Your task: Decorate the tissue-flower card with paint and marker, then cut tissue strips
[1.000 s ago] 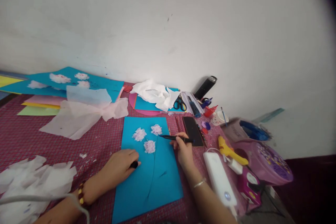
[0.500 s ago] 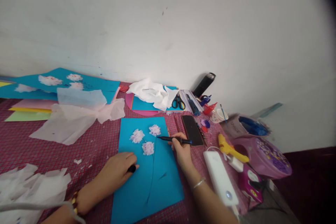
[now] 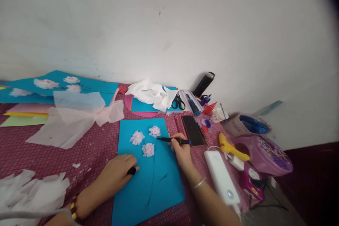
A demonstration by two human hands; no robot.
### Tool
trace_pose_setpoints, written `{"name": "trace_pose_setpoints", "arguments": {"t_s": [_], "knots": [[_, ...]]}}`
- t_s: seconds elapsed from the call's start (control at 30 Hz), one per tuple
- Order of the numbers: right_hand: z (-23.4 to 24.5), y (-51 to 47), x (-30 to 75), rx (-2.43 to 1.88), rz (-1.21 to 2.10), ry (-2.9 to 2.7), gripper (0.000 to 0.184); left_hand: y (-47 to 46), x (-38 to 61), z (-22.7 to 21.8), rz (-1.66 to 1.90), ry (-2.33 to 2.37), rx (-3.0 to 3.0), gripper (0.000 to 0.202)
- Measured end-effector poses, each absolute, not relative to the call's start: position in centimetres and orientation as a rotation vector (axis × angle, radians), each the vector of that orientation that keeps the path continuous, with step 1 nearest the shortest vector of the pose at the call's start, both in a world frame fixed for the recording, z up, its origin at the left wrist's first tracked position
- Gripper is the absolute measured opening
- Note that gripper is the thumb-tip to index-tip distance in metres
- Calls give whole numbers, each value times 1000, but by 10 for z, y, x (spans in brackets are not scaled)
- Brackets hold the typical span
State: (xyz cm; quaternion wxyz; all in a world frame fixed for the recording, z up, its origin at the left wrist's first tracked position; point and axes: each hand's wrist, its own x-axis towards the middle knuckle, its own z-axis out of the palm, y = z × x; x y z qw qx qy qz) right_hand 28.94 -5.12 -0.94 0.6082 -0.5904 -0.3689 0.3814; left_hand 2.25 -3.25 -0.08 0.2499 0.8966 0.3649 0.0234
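Note:
A blue paper sheet [image 3: 148, 176] lies on the red checked cloth, with three white tissue flowers [image 3: 144, 140] glued near its top and thin dark stem lines drawn below them. My right hand [image 3: 180, 150] grips a black marker [image 3: 172, 140] whose tip touches the sheet just below the upper right flower. My left hand [image 3: 118, 173] rests on the sheet's left edge, fingers curled round a small black marker cap [image 3: 131, 171].
A black phone [image 3: 192, 135], a white power bank [image 3: 221, 178], a yellow glue gun [image 3: 231, 147] and a purple bag [image 3: 267, 155] lie to the right. Scissors [image 3: 178, 102], crumpled tissue [image 3: 152, 95] and a dark bottle [image 3: 203, 83] sit by the wall. Tissue sheets [image 3: 71, 120] and coloured papers [image 3: 23, 114] lie left.
The view has drifted slightly. The marker tip has stayed under the upper right flower, and my left hand keeps holding the sheet's left edge.

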Motion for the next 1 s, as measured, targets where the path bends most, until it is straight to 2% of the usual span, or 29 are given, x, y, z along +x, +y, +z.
{"name": "trace_pose_setpoints", "arguments": {"t_s": [1.0], "knots": [[-11, -70, 287, -1395, 811, -841, 13, -31, 22, 1, 56, 985, 2427, 24]]}}
